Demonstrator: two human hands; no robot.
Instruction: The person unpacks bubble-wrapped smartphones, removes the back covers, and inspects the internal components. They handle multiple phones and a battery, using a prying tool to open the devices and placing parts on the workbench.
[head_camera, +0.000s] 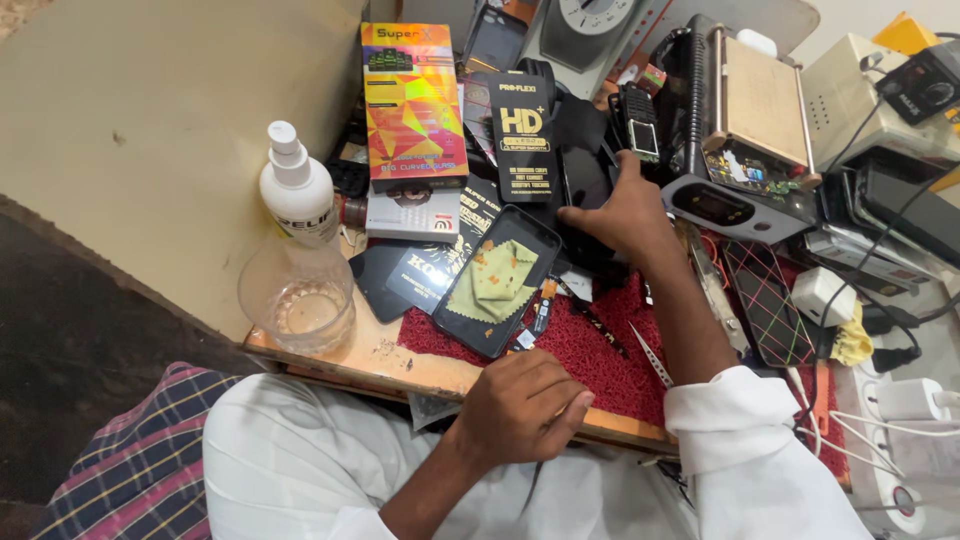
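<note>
Curled fingers close the left hand (522, 408) into a loose fist at the table edge (contents unseen). Beyond it lies a phone (497, 280) bearing a green cloth. Farther, the right hand (622, 218) presses spread fingers onto a glossy black panel (583, 180).

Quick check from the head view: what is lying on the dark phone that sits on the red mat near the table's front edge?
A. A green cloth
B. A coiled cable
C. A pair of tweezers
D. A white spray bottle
A: a crumpled green cloth with orange marks lies on the face of the dark phone; the white spray bottle stands apart at the left, behind the clear glass.
</note>
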